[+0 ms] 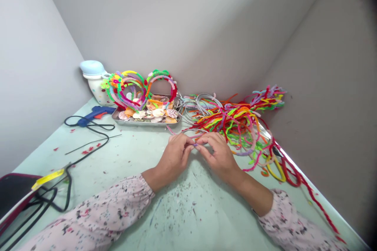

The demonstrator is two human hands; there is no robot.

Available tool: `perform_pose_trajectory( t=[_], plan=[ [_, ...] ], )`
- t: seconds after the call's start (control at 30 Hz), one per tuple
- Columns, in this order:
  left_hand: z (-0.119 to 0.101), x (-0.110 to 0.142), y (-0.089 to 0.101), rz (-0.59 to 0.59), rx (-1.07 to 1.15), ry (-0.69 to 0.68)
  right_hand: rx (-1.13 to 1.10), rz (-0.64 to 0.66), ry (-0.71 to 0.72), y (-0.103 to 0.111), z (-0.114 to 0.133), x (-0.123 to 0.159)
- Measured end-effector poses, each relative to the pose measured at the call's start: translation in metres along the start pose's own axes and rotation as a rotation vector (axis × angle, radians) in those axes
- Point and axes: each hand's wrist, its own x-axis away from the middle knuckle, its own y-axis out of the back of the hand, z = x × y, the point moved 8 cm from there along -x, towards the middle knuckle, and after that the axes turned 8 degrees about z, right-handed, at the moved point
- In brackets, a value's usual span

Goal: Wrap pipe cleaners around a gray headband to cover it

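- The purple strip (195, 144) sits near the centre of the frame, between the hands; only a short bit shows, the fingertips cover its ends, and its full length cannot be told.
- The left hand (176, 153) pinches the strip between thumb and forefinger; the right hand (217, 153) does the same from the other side; the two sets of fingertips nearly meet, and the other fingers are curled and largely hidden.
- A thin grey band (196, 130) arches just behind the fingertips; the hands hide its lower parts, so whether it joins the strip cannot be told.
- At the lower left a dark object with a red edge (17, 186) is cut off by the frame, as are both sleeves at the bottom; the scissor-like red and yellow loops (277, 170) at the right are partly buried.
- Fuzzy, bendable stems (235, 119) lie tangled right of centre, in red, orange, yellow, green and pink; round, wrapped headbands (129, 90) stand upright over a shiny metal tray (150, 124) of ribbed, fan-shaped shells (157, 112); the blue glue gun (93, 115), smooth-bodied, lies left of it, near a dark looping cord (78, 160); the pale green tabletop (188, 211) is speckled.
- The strip's visible bit lies roughly level, its long axis running left to right across the frame; which end leads cannot be told.
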Motion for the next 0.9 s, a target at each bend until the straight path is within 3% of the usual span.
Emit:
perform_pose_trajectory(
  t=[0.6, 0.9],
  plan=[
    [-0.0059, 0.0003, -0.0025, 0.044, -0.048, -0.060, -0.065, 0.119, -0.031, -0.0065, -0.0001, -0.0019],
    [-0.0049, -0.0002, -0.0001, 0.007, -0.048, -0.053, -0.054, 0.014, -0.019, -0.0017, 0.0003, -0.0002]
  ],
)
